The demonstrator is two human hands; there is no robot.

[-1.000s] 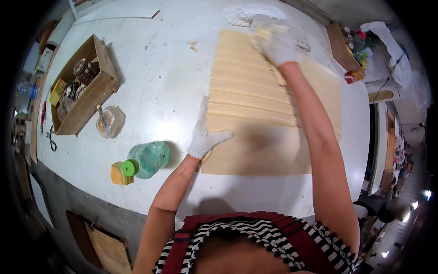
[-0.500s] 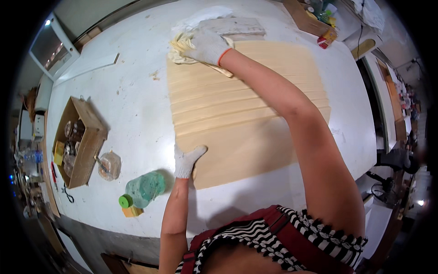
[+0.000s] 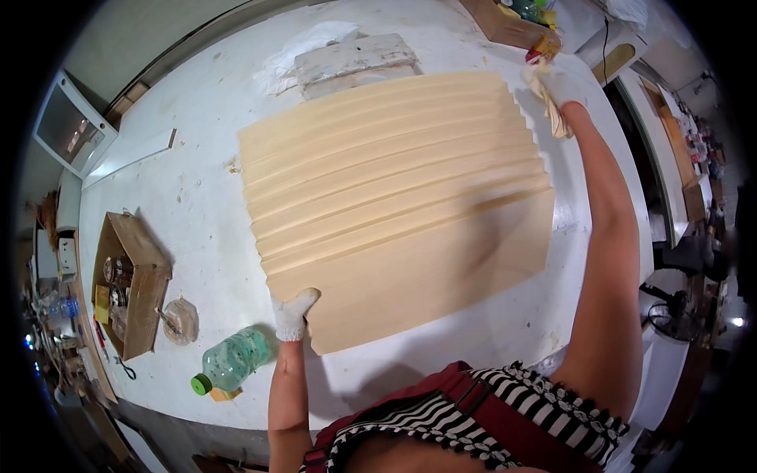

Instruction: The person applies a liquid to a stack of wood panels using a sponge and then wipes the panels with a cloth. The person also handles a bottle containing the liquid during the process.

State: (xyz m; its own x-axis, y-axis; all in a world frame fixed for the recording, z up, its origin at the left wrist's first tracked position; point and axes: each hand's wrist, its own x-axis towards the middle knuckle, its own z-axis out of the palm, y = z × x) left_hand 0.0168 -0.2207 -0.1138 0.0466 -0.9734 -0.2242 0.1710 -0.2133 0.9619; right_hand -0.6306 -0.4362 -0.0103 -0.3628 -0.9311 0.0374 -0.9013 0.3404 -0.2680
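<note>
Both gloved hands (image 3: 291,312) (image 3: 563,85) well apart

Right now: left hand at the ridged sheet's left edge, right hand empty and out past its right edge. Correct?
One error: the right hand isn't empty; the head view shows it holding a bunched pale cloth. It is out past the right edge of the ridged sheet, and the left hand is at the left edge.
</note>
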